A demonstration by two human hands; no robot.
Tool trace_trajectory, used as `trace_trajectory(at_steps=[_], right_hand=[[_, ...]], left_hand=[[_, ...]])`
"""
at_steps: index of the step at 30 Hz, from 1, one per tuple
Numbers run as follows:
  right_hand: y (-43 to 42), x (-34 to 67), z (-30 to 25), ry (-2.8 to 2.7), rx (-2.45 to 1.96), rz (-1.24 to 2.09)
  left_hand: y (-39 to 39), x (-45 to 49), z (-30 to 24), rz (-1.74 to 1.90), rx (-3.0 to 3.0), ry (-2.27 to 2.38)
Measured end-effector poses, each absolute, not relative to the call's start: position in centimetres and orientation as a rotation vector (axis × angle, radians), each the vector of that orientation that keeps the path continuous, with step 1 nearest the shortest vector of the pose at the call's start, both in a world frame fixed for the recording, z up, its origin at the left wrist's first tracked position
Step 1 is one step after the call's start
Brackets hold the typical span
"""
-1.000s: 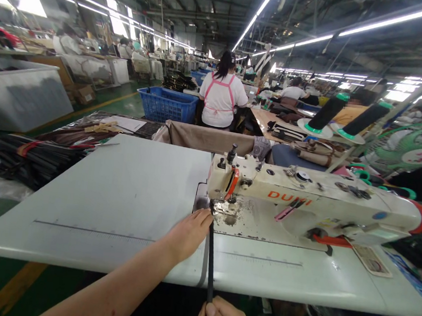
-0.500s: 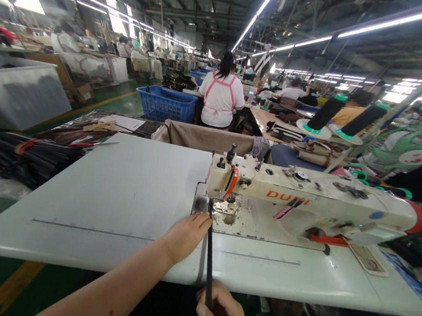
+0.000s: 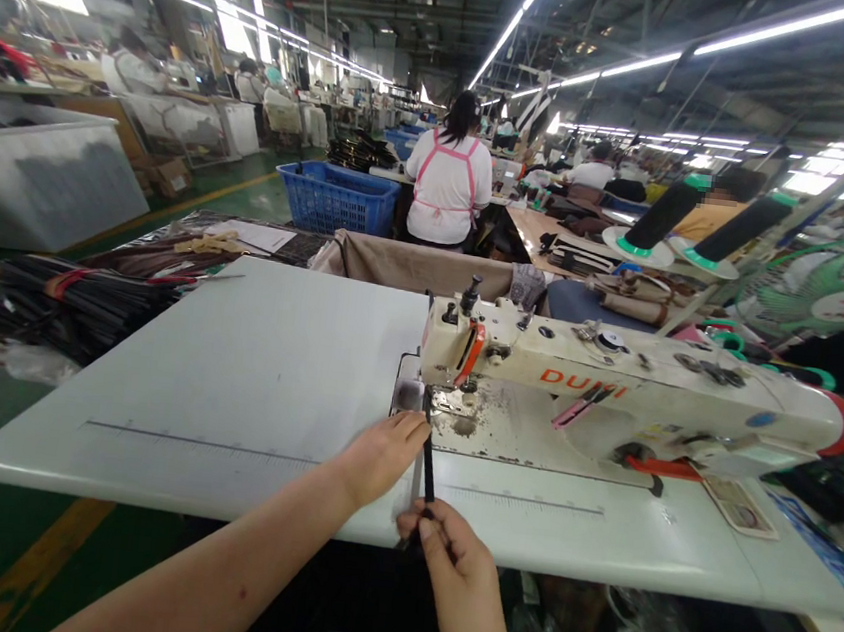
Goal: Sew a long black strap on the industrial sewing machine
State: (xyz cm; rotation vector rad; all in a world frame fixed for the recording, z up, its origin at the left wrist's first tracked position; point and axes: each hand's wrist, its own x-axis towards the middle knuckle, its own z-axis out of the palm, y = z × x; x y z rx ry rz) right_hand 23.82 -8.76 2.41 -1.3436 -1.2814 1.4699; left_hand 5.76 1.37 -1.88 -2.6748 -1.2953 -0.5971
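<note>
Your right hand pinched the strip by the near edge of the table. Your left hand lay palm down, fingertips at the strip; I couldn't tell whether it gripped. The strip reached the left end of the machine. Far beyond stood a basket.

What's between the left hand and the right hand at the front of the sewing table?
In the head view, a stretch of black strip spans from the left hand to the right hand, above the pale tabletop.
</note>
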Motion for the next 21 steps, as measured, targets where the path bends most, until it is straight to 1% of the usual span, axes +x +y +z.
trace_trajectory(at_steps=[3, 10, 13, 21], right_hand=[[-8.6, 23.8, 2.6, -1.237, -1.255, 1.593], [-10.2, 24.7, 0.3, -1.156, -1.275, 1.63], [-10.8, 25.1, -0.7, -1.165, -1.271, 1.649], [-11.5, 25.5, 0.7, -1.115, -1.28, 1.644]], left_hand=[[1.3, 5.7, -1.6, -0.583, -2.694, -1.295], [1.3, 5.8, -1.6, -0.55, -2.676, -1.285], [1.3, 5.8, -1.8, -0.593, -2.643, -1.286], [1.3, 5.7, -2.1, -0.61, -2.648, -1.241]])
